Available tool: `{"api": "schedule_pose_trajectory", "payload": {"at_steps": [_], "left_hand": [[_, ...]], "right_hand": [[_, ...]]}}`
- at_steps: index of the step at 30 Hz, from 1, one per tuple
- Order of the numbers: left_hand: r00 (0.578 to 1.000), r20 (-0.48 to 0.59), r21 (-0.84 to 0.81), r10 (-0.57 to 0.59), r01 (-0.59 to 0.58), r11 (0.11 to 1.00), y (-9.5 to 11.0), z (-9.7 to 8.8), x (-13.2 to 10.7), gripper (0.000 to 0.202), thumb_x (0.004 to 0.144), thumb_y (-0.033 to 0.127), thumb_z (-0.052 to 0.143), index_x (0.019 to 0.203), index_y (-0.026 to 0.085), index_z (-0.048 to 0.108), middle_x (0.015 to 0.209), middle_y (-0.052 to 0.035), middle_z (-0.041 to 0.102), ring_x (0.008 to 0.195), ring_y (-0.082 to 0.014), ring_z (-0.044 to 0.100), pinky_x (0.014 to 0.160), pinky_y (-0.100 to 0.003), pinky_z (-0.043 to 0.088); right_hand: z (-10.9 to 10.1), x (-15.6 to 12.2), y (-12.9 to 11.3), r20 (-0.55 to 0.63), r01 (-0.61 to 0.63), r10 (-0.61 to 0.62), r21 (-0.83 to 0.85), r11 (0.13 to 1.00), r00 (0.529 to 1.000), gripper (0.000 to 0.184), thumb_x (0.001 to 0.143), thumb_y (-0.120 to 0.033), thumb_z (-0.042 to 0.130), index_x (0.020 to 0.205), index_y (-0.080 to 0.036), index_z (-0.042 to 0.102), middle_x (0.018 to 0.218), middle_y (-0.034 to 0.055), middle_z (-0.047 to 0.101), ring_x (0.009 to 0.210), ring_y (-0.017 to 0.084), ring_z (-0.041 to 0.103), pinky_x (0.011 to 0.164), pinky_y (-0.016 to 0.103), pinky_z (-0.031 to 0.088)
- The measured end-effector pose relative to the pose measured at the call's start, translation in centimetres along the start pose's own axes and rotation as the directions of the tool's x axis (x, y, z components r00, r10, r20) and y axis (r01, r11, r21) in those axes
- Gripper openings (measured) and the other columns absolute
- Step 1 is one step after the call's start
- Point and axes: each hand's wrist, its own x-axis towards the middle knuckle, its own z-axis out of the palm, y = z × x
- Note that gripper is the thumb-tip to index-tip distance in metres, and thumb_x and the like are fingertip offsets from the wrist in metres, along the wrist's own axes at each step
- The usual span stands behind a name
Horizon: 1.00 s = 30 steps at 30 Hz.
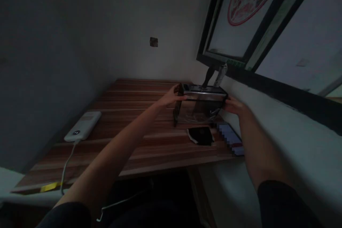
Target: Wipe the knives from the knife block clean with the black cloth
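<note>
Knife holder (201, 101): see-through front, shiny top band, dark ends; left fingers (182, 97), right fingers (230, 105) closed round ends.

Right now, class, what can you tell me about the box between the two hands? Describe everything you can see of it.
The box is oblong, with a see-through, plastic-looking front, dark ends and a shiny, metal-looking band along its upper edge. A dark handle and a pale, wrapped-looking piece stick up from its top. The left hand grips its left end, the right hand its right end. It is roughly upright at the table's right side; dimness hides whether its base touches.
</note>
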Motion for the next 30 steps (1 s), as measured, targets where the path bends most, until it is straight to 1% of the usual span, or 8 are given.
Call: {"api": "schedule_pose_trajectory", "payload": {"at_steps": [4,7,10,13,16,20,25,30], "left_hand": [[1.0,-0.019,-0.006,0.001,-0.001,1.0,-0.1,-0.1,-0.1,0.095,0.054,0.028,0.078,0.133,0.01,0.029,0.135,-0.0216,0.037,0.126,-0.0281,0.035,0.104,-0.042,0.03],[0.999,-0.033,-0.03,0.015,-0.016,0.999,-0.6,-0.1,0.1,0.089,0.054,0.027,0.078,0.13,0.014,0.033,0.132,-0.0192,0.042,0.121,-0.0274,0.042,0.102,-0.044,0.032],[0.997,-0.065,-0.052,0.043,-0.046,0.998,-1.2,-0.2,0.5,0.086,0.052,0.025,0.079,0.126,0.014,0.038,0.13,-0.0185,0.045,0.118,-0.0272,0.045,0.1,-0.044,0.034],[0.995,-0.078,-0.059,0.069,-0.074,0.996,-1.3,-0.2,0.7,0.087,0.049,0.023,0.08,0.124,0.011,0.039,0.128,-0.0203,0.046,0.116,-0.0276,0.046,0.098,-0.043,0.036],[0.993,-0.087,-0.052,0.077,-0.082,0.995,-0.7,-0.1,0.6,0.087,0.049,0.024,0.08,0.125,0.009,0.039,0.127,-0.0212,0.046,0.117,-0.0282,0.045,0.099,-0.043,0.035],[0.992,-0.083,-0.058,0.099,-0.104,0.993,0.7,-0.5,0.3,0.081,0.052,0.027,0.079,0.123,0.013,0.043,0.126,-0.0175,0.049,0.116,-0.0266,0.046,0.099,-0.043,0.035],[0.99,-0.09,-0.055,0.11,-0.116,0.992,2.5,-2.4,0.3,0.076,0.052,0.026,0.079,0.12,0.016,0.046,0.125,-0.0152,0.05,0.115,-0.0262,0.047,0.098,-0.042,0.036],[0.987,-0.087,-0.045,0.134,-0.138,0.989,4.5,-5.8,-0.7,0.073,0.053,0.025,0.078,0.119,0.016,0.049,0.124,-0.0142,0.051,0.114,-0.0266,0.049,0.098,-0.042,0.036]], "right_hand": [[0.0,0.1,0.1,-0.088,0.005,-0.005,0.002,1.0,0.996,0.044,0.052,-0.033,0.075,0.094,-0.029,0.062,0.098,0.0,0.069,0.093,0.022,0.063,0.091,0.04,0.045],[0.1,0.3,0.2,-0.14,0.02,-0.021,-0.014,1.0,0.99,0.039,0.051,-0.032,0.075,0.088,-0.029,0.063,0.09,-0.0011,0.07,0.086,0.021,0.064,0.087,0.039,0.047],[0.3,0.3,0.1,-0.153,0.033,-0.04,-0.05,0.998,0.987,0.037,0.052,-0.033,0.074,0.087,-0.028,0.063,0.091,-0.0004,0.07,0.088,0.022,0.064,0.085,0.04,0.047],[0.6,0.2,-0.1,-0.154,0.045,-0.055,-0.069,0.997,0.986,0.042,0.051,-0.035,0.074,0.091,-0.028,0.062,0.094,0.0013,0.069,0.091,0.024,0.063,0.082,0.04,0.048],[0.9,0.1,-0.4,-0.154,0.061,-0.068,-0.053,0.997,0.986,0.047,0.05,-0.035,0.075,0.094,-0.029,0.061,0.097,0.0009,0.069,0.092,0.024,0.063,0.081,0.039,0.049],[1.5,0.3,-1.5,-0.169,0.087,-0.099,-0.078,0.993,0.981,0.043,0.05,-0.037,0.076,0.089,-0.029,0.062,0.096,0.001,0.068,0.095,0.026,0.062,0.082,0.04,0.049],[3.3,1.2,-3.9,-0.154,0.123,-0.137,-0.102,0.987,0.979,0.041,0.05,-0.039,0.077,0.087,-0.028,0.063,0.095,0.001,0.068,0.097,0.027,0.061,0.086,0.042,0.047],[6.6,2.7,-6.4,-0.043,0.19,-0.196,-0.103,0.976,0.98,0.048,0.05,-0.036,0.079,0.094,-0.028,0.064,0.103,0.0003,0.067,0.105,0.026,0.057,0.095,0.041,0.042]]}}
